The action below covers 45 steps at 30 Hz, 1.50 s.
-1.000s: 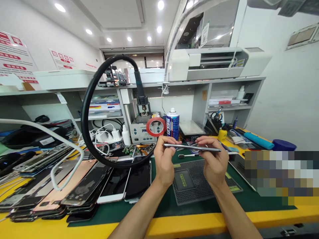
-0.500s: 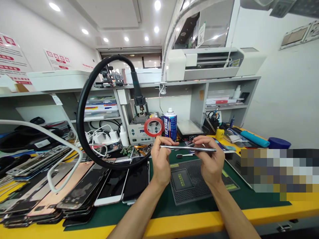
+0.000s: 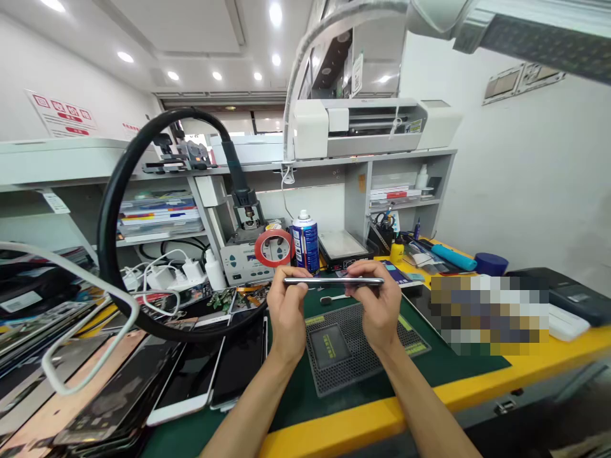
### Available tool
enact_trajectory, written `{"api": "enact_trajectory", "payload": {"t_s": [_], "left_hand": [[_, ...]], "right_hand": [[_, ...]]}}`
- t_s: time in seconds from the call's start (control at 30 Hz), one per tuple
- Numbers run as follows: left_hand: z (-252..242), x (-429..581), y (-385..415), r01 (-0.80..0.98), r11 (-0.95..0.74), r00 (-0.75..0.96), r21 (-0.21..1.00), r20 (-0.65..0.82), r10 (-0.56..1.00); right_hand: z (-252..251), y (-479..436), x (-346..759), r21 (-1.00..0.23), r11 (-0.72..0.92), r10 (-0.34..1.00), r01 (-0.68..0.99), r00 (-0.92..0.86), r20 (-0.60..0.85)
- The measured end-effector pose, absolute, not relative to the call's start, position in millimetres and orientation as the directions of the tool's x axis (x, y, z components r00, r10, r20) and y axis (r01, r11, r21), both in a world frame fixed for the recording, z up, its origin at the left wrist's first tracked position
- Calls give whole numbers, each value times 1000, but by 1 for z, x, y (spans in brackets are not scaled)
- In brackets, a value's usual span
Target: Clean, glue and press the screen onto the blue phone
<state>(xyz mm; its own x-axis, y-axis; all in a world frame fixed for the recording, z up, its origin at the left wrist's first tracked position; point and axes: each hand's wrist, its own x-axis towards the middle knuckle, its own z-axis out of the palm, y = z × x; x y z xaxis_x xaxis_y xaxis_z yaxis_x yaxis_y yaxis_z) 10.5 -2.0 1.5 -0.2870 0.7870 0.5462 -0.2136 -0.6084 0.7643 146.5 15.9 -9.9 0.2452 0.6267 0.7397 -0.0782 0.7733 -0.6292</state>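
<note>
A thin phone with a silver edge is held flat and edge-on above the bench, gripped at both ends. My left hand pinches its left end, thumb on top. My right hand pinches its right end the same way. Directly below them lies a grey perforated work pad on the green mat.
Several phones and screens are stacked at the left. A black hose loop arches over them. Behind stand a blue spray can, a red tape roll, a grey station and shelves. A yellow bench edge runs in front.
The view has swung to the right, so everything sits further left in frame. Both hands keep the same grip on the phone, which is now level.
</note>
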Motion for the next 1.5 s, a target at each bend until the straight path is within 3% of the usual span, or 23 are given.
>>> {"api": "enact_trajectory", "payload": {"t_s": [0.17,0.37,0.57,1.2,1.5], "left_hand": [[1,11,0,-323,-612,-272,722,548,791],[2,10,-2,-377,-641,-266,669,584,767],[-1,13,-3,-361,-672,-286,646,609,739],[-1,11,-1,-340,-648,-342,682,552,761],[3,13,1,-333,-582,-376,742,462,803]], "right_hand": [[-12,12,146,-569,817,574,-92,218,789],[-9,7,143,-457,871,419,182,210,883],[-10,9,139,-481,819,389,315,312,867],[-16,11,138,-562,821,529,97,239,814],[-19,11,139,-691,716,649,103,269,712]]}}
